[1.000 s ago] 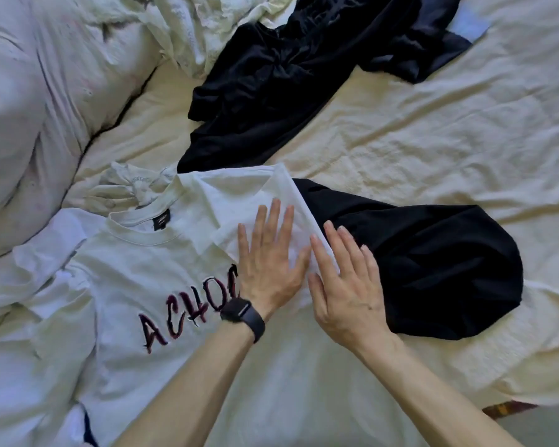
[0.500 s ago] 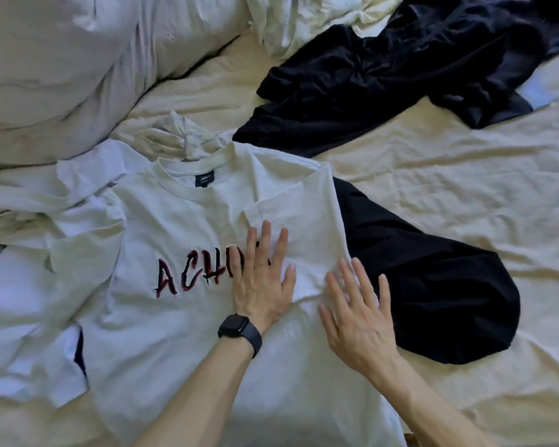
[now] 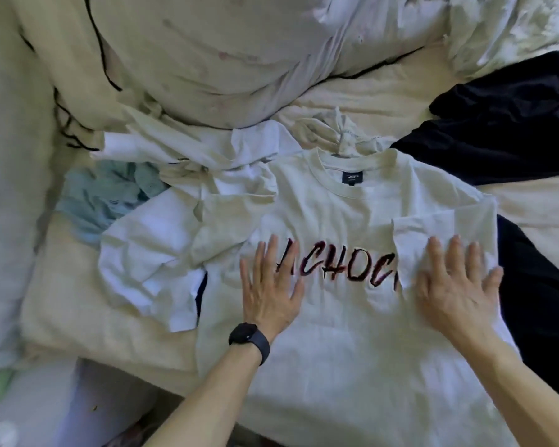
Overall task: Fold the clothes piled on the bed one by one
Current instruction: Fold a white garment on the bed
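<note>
A white T-shirt (image 3: 346,221) with dark red lettering lies face up on the bed, collar away from me. Its right sleeve (image 3: 442,227) is folded inward over the chest. My left hand (image 3: 268,288), with a black watch on the wrist, rests flat on the left end of the lettering, fingers spread. On the folded sleeve my right hand (image 3: 455,285) presses flat, fingers also apart. The shirt's left sleeve (image 3: 220,233) lies crumpled over other white clothes.
A black garment (image 3: 542,285) lies under the shirt's right edge; another black garment (image 3: 504,130) is heaped at the back right. Crumpled white clothes (image 3: 149,253) and a light blue piece (image 3: 107,195) lie left. Big pillows (image 3: 226,59) fill the back. Cream sheet (image 3: 530,204) shows right.
My left hand has slid left across the lettering while my right hand stays on the folded sleeve. The view has swung left, so the pillows and left pile show more.
</note>
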{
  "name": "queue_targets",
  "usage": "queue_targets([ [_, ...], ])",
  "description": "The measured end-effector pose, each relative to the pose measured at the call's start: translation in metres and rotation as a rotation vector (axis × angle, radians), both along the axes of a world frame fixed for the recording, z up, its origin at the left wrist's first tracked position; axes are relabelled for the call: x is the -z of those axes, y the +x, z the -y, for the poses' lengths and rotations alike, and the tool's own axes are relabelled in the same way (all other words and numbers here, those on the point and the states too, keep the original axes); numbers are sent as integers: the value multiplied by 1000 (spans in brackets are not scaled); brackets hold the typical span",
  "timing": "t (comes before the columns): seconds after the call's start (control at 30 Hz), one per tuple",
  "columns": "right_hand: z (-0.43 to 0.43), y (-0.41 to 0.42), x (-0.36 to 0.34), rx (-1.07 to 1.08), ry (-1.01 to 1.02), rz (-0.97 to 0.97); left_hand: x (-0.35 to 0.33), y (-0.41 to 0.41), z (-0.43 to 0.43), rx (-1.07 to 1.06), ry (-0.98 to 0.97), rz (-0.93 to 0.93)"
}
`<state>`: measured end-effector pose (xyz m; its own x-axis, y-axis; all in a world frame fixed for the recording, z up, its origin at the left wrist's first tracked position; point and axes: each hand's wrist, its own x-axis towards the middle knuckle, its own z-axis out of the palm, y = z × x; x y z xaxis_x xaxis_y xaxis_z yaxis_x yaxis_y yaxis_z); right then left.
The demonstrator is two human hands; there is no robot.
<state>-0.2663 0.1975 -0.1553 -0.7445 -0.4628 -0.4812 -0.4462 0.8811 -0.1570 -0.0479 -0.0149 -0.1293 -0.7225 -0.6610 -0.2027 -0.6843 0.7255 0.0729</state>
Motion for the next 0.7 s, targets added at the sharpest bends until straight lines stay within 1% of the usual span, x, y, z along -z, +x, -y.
queue_targets([
  [0.07,15,24,-19,44,-139,-7,-14,27,45,-179,-67,-106],
  [0.1,26,39,-28,6,-198,-12,-19,40,68,-280,-85,-156],
  [0.13,40,54,-34,-48,-239,-13,-22,52,90,-390,-54,-204],
  [0.17,57,70,-40,-96,-267,-2,-24,63,109,-496,52,-254],
  [0.23,99,97,-51,-156,-317,47,-26,82,142,-650,357,-319],
  [0.27,122,108,-57,-179,-361,60,-28,88,154,-680,474,-328],
  [0.3,146,118,-62,-203,-415,64,-29,93,164,-692,544,-343],
  [0.37,194,130,-70,-247,-522,52,-30,95,176,-704,625,-382],
  [0.4,218,133,-75,-270,-550,50,-30,93,179,-692,637,-380],
  [0.47,264,128,-83,-316,-515,105,-30,85,185,-635,623,-307],
  [0.53,303,117,-87,-394,-342,180,-28,77,191,-586,620,-289],
  [0.6,331,108,-93,-480,-138,197,-28,75,195,-561,615,-381],
  [0.63,342,106,-98,-488,-115,180,-28,77,198,-578,627,-466],
  [0.67,352,106,-103,-469,-162,155,-28,80,202,-620,647,-564],
  [0.7,363,108,-108,-432,-257,140,-29,84,207,-676,669,-662],
])
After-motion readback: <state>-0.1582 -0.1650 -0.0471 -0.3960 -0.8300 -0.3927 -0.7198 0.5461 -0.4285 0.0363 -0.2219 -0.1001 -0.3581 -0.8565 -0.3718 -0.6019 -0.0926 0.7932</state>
